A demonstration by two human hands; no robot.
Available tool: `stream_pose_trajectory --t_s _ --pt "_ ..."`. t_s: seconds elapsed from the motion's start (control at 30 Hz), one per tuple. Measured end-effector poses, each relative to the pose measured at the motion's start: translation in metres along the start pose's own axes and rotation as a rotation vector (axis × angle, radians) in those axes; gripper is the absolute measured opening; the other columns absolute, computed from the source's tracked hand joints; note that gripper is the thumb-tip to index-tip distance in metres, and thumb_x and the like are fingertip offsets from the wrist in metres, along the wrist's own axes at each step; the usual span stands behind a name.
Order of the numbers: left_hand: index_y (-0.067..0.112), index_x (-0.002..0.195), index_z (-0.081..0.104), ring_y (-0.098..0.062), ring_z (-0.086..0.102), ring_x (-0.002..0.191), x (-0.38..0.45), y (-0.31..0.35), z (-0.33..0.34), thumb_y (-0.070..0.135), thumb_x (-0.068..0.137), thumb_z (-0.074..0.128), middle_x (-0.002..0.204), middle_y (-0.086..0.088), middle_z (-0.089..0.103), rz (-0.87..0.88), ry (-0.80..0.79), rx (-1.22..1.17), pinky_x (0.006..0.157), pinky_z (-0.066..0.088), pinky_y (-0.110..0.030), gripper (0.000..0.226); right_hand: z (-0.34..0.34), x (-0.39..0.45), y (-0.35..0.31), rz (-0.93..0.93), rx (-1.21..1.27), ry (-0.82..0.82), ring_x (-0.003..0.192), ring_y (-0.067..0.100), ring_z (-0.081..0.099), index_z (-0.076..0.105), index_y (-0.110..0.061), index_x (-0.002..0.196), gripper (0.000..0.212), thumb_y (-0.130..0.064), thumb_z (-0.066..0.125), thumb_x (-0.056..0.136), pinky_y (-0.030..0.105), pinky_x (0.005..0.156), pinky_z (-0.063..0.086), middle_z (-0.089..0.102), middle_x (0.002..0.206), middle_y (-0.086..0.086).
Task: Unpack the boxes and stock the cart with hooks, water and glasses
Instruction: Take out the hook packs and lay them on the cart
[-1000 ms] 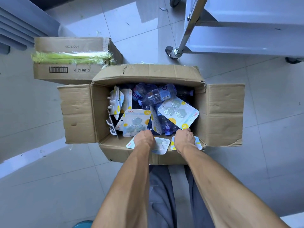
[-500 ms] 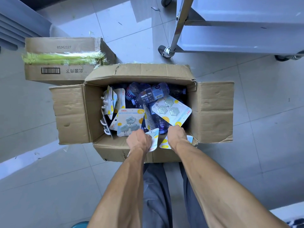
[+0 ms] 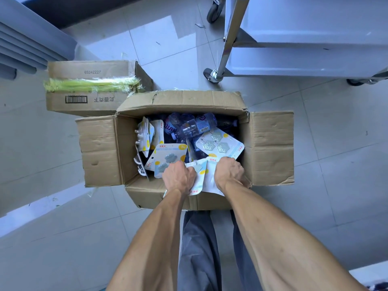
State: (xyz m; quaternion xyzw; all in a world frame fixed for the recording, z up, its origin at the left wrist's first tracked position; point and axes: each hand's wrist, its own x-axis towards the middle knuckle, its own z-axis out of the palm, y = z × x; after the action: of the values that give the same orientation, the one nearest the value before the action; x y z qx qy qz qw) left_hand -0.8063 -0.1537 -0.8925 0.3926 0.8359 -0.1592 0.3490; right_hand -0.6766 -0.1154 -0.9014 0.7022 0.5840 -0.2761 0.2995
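An open cardboard box (image 3: 98, 152) stands on the floor in front of me, filled with carded hook packs (image 3: 220, 143) and plastic water bottles (image 3: 195, 124). My left hand (image 3: 178, 177) grips one hook pack (image 3: 199, 175) at the box's near edge. Beside it, my right hand (image 3: 228, 172) grips a second hook pack (image 3: 211, 181). Both packs are tilted up and overlap between my hands. More hook packs (image 3: 168, 158) lie loose in the box. The metal cart (image 3: 294, 59) stands at the upper right.
A second cardboard box (image 3: 88, 87), sealed with green-tinted tape, sits on the floor behind and left of the open one. A cart wheel (image 3: 210, 75) stands just beyond the open box. Grey tiled floor surrounds the boxes. My trouser legs (image 3: 199, 248) are below.
Both hands have lifted their hook packs off the box's near flap and brought them together; the packs went from lying flat to tilted up and overlapping.
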Motion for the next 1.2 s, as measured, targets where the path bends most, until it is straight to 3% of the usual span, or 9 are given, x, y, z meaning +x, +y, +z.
stream_pose_trajectory --t_s 0.2,0.37,0.57,0.77,1.0,1.2 --pt "0.013 0.083 0.048 -0.024 0.050 0.069 -0.010 0.009 -0.011 0.029 0.098 0.039 0.085 -0.007 0.058 -0.027 0.182 -0.086 0.067 0.040 -0.036 0.023 -0.021 0.006 -0.001 0.042 0.093 0.110 0.101 0.027 0.066 0.059 -0.001 0.112 0.027 0.004 0.040 0.094 0.031 0.074 0.050 0.066 0.110 0.013" --pt "0.008 0.096 0.055 -0.027 0.055 0.084 -0.008 0.015 -0.009 0.027 0.102 0.043 0.098 -0.010 0.057 -0.032 0.128 -0.118 0.078 0.049 -0.041 0.023 -0.024 0.011 -0.002 0.017 0.178 0.139 0.101 0.033 0.065 0.051 0.001 0.114 0.026 0.004 0.033 0.096 0.036 0.076 0.049 0.062 0.112 0.020" --pt "0.007 0.082 0.053 -0.034 0.056 0.084 -0.006 0.021 -0.001 0.013 0.091 0.053 0.096 -0.016 0.061 -0.074 0.062 -0.134 0.068 0.039 -0.037 0.011 -0.009 0.004 -0.001 -0.032 0.242 0.102 0.102 0.034 0.063 0.051 0.001 0.118 0.025 -0.001 0.036 0.098 0.036 0.077 0.047 0.062 0.113 0.019" --pt "0.011 0.076 0.050 -0.032 0.058 0.078 -0.012 0.025 0.011 0.016 0.089 0.053 0.092 -0.013 0.063 -0.078 0.069 -0.073 0.065 0.040 -0.035 0.014 -0.001 -0.006 0.002 -0.078 0.289 0.100 0.099 0.033 0.061 0.057 -0.008 0.117 0.024 -0.008 0.051 0.094 0.037 0.077 0.045 0.059 0.111 0.014" --pt "0.014 0.081 0.051 -0.030 0.062 0.084 -0.015 0.026 0.023 0.022 0.096 0.050 0.093 -0.009 0.063 -0.102 0.112 -0.009 0.067 0.036 -0.034 0.017 0.000 -0.003 0.003 0.004 0.288 0.127 0.094 0.033 0.063 0.063 -0.004 0.100 0.018 0.000 0.047 0.093 0.035 0.068 0.042 0.064 0.103 0.015" --pt "0.015 0.079 0.050 -0.030 0.061 0.081 -0.014 0.028 0.023 0.023 0.096 0.051 0.094 -0.009 0.062 -0.106 0.139 -0.007 0.065 0.036 -0.033 0.019 0.004 -0.001 0.001 0.020 0.274 0.108 0.095 0.031 0.065 0.063 -0.006 0.107 0.020 -0.002 0.047 0.095 0.031 0.065 0.037 0.066 0.105 0.013"
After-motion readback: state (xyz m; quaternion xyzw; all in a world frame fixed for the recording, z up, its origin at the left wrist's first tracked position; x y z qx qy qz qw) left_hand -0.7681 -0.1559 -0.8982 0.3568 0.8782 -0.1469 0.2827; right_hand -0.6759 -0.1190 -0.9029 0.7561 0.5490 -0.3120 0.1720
